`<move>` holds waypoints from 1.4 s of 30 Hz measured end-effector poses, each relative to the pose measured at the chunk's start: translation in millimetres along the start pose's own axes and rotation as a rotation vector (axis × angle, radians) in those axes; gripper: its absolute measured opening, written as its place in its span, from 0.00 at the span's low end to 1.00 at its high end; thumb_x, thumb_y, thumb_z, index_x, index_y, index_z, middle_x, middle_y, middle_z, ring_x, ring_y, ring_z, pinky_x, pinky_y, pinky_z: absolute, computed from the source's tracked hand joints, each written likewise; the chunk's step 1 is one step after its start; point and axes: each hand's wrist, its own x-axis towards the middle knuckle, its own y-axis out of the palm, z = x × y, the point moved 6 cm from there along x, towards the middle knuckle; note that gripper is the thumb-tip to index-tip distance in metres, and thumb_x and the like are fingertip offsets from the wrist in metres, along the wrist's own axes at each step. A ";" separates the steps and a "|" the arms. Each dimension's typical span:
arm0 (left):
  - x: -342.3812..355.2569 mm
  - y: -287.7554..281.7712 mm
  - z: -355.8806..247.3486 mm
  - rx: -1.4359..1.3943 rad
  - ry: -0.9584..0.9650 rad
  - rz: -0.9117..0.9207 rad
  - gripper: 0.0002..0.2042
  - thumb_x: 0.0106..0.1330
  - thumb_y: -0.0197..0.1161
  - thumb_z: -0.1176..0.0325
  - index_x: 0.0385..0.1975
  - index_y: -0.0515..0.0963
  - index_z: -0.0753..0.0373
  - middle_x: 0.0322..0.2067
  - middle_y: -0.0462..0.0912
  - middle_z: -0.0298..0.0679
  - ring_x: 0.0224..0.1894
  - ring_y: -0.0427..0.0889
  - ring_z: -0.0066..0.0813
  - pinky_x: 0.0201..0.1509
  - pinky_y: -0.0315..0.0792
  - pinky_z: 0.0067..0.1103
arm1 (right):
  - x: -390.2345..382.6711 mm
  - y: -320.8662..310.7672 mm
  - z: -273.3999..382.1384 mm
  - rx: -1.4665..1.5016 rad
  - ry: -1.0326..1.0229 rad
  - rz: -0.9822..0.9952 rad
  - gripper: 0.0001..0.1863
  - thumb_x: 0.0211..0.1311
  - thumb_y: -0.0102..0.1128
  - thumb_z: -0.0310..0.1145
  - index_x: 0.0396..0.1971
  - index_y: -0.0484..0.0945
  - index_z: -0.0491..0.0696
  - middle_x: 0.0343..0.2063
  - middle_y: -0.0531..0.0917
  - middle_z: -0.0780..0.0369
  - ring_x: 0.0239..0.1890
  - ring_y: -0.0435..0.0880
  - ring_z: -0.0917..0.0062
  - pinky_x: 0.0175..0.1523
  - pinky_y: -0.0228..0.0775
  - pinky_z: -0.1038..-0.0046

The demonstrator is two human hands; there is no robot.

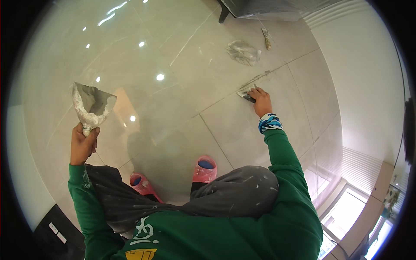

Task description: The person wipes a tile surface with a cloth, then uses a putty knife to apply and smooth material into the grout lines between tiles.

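Observation:
My left hand (84, 145) is closed round the handle of a broad putty knife (92, 116), its blade up and caked with white residue. A lump of grey paste (93, 99) lies on that blade. Over to the right, my right hand (261, 102) grips a small flat scraper (247, 93) with a dark edge, pressed to the floor at a tile joint. Grey paste smears (255, 79) run along the joint just beyond the scraper. My fingers cover part of the scraper.
A crumpled clear plastic bag (244, 52) and a dirty narrow tool (266, 39) lie on the tiles (190, 93) farther off. A plastic-covered piece of furniture (268, 9) stands at the far edge. A white wall (364, 65) rises at right. My pink clogs (204, 170) are below.

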 end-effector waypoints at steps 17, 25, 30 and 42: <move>-0.5 -2.3 6.8 -0.002 -0.006 -0.043 0.09 0.69 0.66 0.67 0.39 0.75 0.66 0.18 0.74 0.28 0.14 0.70 0.14 0.15 0.65 0.15 | -16.3 15.5 50.7 0.098 -0.100 -0.095 0.25 0.52 0.56 0.16 0.51 0.85 0.49 0.58 0.83 0.60 0.66 0.73 0.62 0.66 0.65 0.59; 1.3 -3.6 9.0 0.033 -0.010 -0.049 0.10 0.69 0.66 0.66 0.39 0.76 0.65 0.18 0.74 0.28 0.14 0.70 0.14 0.15 0.65 0.15 | -23.7 17.9 75.5 0.082 -0.182 -0.210 0.25 0.53 0.56 0.16 0.52 0.84 0.48 0.58 0.83 0.60 0.65 0.74 0.62 0.65 0.65 0.59; 2.8 -5.3 11.1 -0.014 0.019 -0.060 0.10 0.69 0.66 0.66 0.39 0.76 0.65 0.17 0.74 0.29 0.13 0.70 0.14 0.15 0.65 0.15 | -26.2 25.9 87.1 0.039 -0.122 -0.152 0.24 0.53 0.56 0.17 0.52 0.84 0.48 0.58 0.83 0.60 0.65 0.74 0.61 0.65 0.66 0.60; 5.2 -13.3 17.1 0.090 0.040 -0.042 0.10 0.69 0.66 0.65 0.39 0.75 0.65 0.16 0.74 0.29 0.12 0.70 0.16 0.14 0.63 0.16 | -25.9 1.6 25.7 0.322 0.153 -0.244 0.26 0.56 0.49 0.19 0.53 0.84 0.51 0.49 0.85 0.48 0.53 0.82 0.50 0.55 0.75 0.56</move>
